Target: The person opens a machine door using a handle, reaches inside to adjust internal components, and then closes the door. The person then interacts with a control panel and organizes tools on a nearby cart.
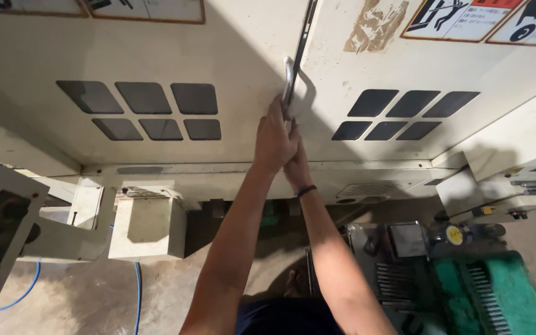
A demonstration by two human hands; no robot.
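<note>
Overhead, both hands' fingers [275, 111] clenched on metal door handle [288, 77], red-bordered rectangular warning labels [460, 18] upper right.

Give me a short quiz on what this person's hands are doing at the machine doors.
1. True or false: both hands grip the metal handle between the two doors.
2. Which arm wears a dark wristband? A) left B) right C) neither
3. How many dark window panes does the left door show?

Key
1. True: the left hand and right hand are stacked on the handle, left above right.
2. B, the right.
3. Six, in two rows of three; the right door has the same.
</note>
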